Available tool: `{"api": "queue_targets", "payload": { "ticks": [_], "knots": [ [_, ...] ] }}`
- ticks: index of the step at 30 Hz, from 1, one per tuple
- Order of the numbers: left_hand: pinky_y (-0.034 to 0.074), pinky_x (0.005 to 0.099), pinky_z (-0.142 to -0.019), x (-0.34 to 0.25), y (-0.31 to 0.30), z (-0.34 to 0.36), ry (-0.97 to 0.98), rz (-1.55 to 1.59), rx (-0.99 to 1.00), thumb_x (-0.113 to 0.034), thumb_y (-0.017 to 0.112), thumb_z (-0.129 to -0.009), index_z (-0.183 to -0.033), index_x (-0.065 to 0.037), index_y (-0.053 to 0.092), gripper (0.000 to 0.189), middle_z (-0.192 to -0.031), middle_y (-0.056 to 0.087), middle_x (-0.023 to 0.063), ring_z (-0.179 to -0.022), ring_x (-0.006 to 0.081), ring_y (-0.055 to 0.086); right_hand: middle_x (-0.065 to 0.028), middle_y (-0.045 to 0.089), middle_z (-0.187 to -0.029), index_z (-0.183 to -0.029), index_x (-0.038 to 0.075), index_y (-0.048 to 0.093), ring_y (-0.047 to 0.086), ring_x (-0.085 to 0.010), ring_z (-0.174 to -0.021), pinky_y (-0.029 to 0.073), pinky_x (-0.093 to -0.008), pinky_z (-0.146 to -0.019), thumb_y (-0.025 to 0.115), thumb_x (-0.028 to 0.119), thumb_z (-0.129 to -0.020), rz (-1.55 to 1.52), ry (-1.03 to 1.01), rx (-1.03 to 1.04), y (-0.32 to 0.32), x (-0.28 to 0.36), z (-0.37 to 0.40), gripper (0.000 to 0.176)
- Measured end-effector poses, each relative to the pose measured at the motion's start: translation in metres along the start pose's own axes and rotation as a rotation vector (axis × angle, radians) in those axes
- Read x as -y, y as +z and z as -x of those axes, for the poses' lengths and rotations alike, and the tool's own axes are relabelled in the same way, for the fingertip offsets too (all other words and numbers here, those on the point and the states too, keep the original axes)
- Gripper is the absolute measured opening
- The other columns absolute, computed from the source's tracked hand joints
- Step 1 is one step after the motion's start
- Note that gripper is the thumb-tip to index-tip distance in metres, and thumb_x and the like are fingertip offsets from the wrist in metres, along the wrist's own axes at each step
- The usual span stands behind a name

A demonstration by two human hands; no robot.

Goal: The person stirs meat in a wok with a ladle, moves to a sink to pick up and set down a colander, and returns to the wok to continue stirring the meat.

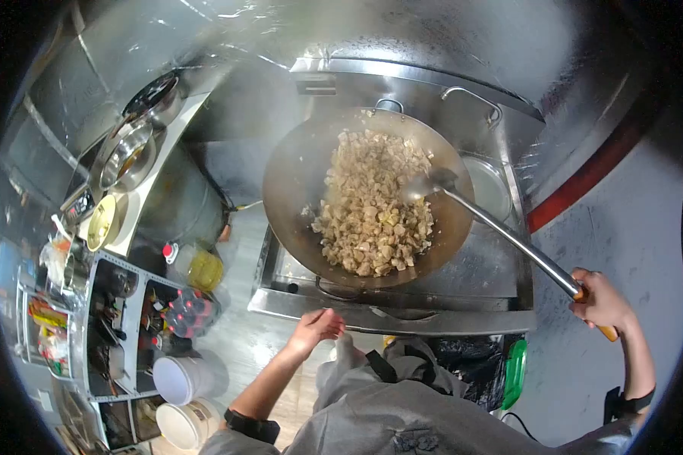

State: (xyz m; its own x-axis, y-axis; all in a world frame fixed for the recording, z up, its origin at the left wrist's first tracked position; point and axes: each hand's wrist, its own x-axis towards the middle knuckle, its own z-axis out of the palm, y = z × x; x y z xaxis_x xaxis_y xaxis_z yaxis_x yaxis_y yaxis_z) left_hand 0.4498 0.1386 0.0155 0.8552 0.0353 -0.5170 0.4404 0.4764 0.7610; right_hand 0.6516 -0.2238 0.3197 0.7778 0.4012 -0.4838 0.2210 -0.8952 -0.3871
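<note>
- Steel ladle (501, 227): its long shaft runs on a diagonal from the lower right up to the upper left. The bowl end lies over the right side of the food, and the orange-tipped handle end is down at the right.
- Right hand (601, 299): clenched around the ladle at the handle end, well out to the right of the stove. The whole shaft lies between this grip and the wok.
- Wok (296, 174): a dark, round pan sitting tilted on the burner, up and to the left of the right hand. It has one loop handle at its far rim and another at its near rim, just above the stove's front ledge.
- Diced pale food (368, 220): heaped through the middle and the near side of the wok, with the left wall of the pan left bare.
- Left hand (316, 327): its fingers are loosely curled with nothing visible in them. It hovers at the stove front ledge (448, 322), just below the wok's near handle, and is the closer hand to the pan. I cannot tell whether its fingertips touch the ledge.
- Off to the left are metal seasoning bowls (125, 155) on a shelf, red-capped bottles (188, 309) and white tubs (180, 378), all well apart from both hands.
</note>
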Motion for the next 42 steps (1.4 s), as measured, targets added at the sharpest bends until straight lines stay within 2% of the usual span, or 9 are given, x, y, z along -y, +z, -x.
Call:
{"api": "queue_targets", "payload": {
  "ticks": [2,6,12,20,28,30,33,37,42],
  "knots": [
    [0.046,0.03,-0.073,0.011,-0.01,-0.002,0.075,0.108,-0.24,-0.03,0.042,-0.089,-0.092,0.001,0.051,0.033,-0.086,0.058,0.0108,-0.081,0.0198,0.057,-0.0062,0.048,-0.05,-0.082,0.0,0.045,0.049,-0.0142,-0.036,0.039,-0.0284,-0.038,0.055,-0.002,-0.064,0.083,0.072,0.04,0.002,0.001,0.018,0.02],
    [0.045,0.0345,-0.08,0.013,-0.009,-0.021,0.197,0.417,-0.312,-0.023,0.046,-0.088,-0.093,0.0,0.05,0.023,-0.084,0.056,0.0084,-0.081,0.019,0.056,-0.0091,0.05,-0.05,-0.082,0.0,0.047,0.051,-0.0158,-0.038,0.04,-0.0305,-0.04,0.059,0.002,-0.064,0.19,0.141,0.084,0.008,0.01,0.043,0.022],
    [0.044,0.0289,-0.077,0.033,-0.026,-0.055,0.247,0.684,-0.159,-0.022,0.045,-0.089,-0.094,-0.004,0.05,0.02,-0.086,0.055,0.0034,-0.082,0.0158,0.054,-0.0099,0.053,-0.053,-0.081,0.0,0.05,0.053,-0.0172,-0.042,0.042,-0.0324,-0.045,0.063,0.019,-0.073,0.26,0.203,0.213,0.022,0.047,0.044,0.025],
    [0.045,0.0259,-0.075,0.022,0.005,-0.056,0.24,0.755,-0.172,-0.023,0.049,-0.086,-0.085,-0.009,0.054,0.015,-0.081,0.056,-0.0015,-0.083,0.0124,0.054,-0.0116,0.053,-0.047,-0.073,-0.004,0.054,0.059,-0.0237,-0.047,0.048,-0.0367,-0.054,0.039,0.035,-0.089,0.357,0.216,0.257,0.131,0.063,-0.086,0.045],
    [0.047,0.0246,-0.072,0.022,0.005,-0.052,0.285,0.768,-0.19,-0.019,0.05,-0.085,-0.085,-0.007,0.054,0.012,-0.081,0.057,0.0004,-0.081,0.0126,0.056,-0.0068,0.048,-0.053,-0.083,-0.001,0.051,0.045,-0.0158,-0.036,0.04,-0.0307,-0.034,0.048,0.029,-0.086,-0.212,0.149,0.087,0.192,0.106,-0.22,0.03],
    [0.048,0.0285,-0.074,0.021,0.004,-0.053,0.244,0.738,-0.198,-0.019,0.051,-0.084,-0.086,-0.008,0.053,0.012,-0.082,0.056,0.0011,-0.081,0.0151,0.055,-0.0019,0.042,-0.049,-0.074,0.005,0.049,0.041,-0.0125,-0.035,0.036,-0.0265,-0.033,0.051,0.025,-0.085,-0.789,0.14,0.386,0.176,0.096,-0.223,0.023],
    [0.048,0.0293,-0.074,0.026,0.001,-0.055,0.255,0.737,-0.204,-0.017,0.051,-0.085,-0.089,-0.007,0.053,0.011,-0.082,0.056,0.0011,-0.082,0.0155,0.055,0.002,0.04,-0.049,-0.066,0.011,0.038,0.039,-0.0092,-0.037,0.033,-0.0241,-0.034,0.056,0.02,-0.081,-0.826,0.109,0.52,0.136,0.06,-0.191,0.025],
    [0.049,0.0289,-0.073,0.025,0.008,-0.053,0.32,0.736,-0.233,-0.017,0.051,-0.085,-0.09,-0.006,0.055,0.013,-0.082,0.058,0.0022,-0.081,0.0152,0.057,0.0027,0.039,-0.053,-0.073,0.01,0.04,0.034,-0.0063,-0.037,0.028,-0.0208,-0.033,0.058,0.022,-0.08,-0.892,0.188,0.366,0.082,0.029,-0.134,0.024],
    [0.049,0.0314,-0.075,0.024,0.009,-0.051,0.287,0.772,-0.267,-0.015,0.053,-0.084,-0.091,-0.006,0.054,0.011,-0.084,0.059,0.0023,-0.082,0.0171,0.058,-0.0001,0.04,-0.053,-0.076,0.008,0.04,0.038,-0.0098,-0.036,0.033,-0.0252,-0.032,0.058,0.03,-0.081,-0.82,0.059,0.139,0.08,0.001,-0.193,0.029]
  ]
}}
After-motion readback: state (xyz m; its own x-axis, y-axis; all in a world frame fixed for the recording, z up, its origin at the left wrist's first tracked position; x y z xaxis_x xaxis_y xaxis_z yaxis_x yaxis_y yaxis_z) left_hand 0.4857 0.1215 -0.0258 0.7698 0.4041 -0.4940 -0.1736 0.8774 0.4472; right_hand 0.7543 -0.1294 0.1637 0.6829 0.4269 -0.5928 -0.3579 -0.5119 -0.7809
